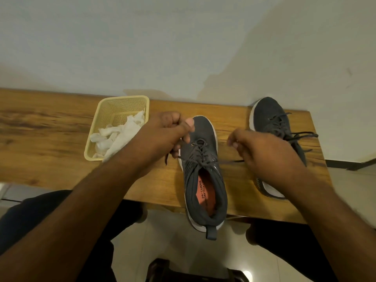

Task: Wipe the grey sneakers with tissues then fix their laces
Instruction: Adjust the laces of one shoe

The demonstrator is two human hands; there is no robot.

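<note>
A: What sits lowest in the frame?

B: The heel of the near grey knit sneaker with the white sole and orange insole, hanging just over the front edge of the brown wood-grain tabletop, at centre.

A: And the hands?

B: The left hand, left of centre, has its fingers curled, pinching one end of the dark grey lace beside the toe; a loose end dangles below it. The right hand, right of centre, also has curled fingers, and a strand runs taut from the eyelets to it, so it seems to be pinching the other end, though blur hides the fingertips.

A: Further back?

B: The second grey knit sneaker at the right, partly behind the right wrist, laces loose and trailing toward the table's right edge. At upper left, a pale yellow perforated plastic basket holds crumpled white tissues, against the white wall.

A: What might go wrong?

B: Uneven pulling could drag the overhanging sneaker off the edge, since neither hand pins it down. A slipped pinch would slacken the lacing. The right forearm could also catch the far sneaker's trailing laces.
</note>
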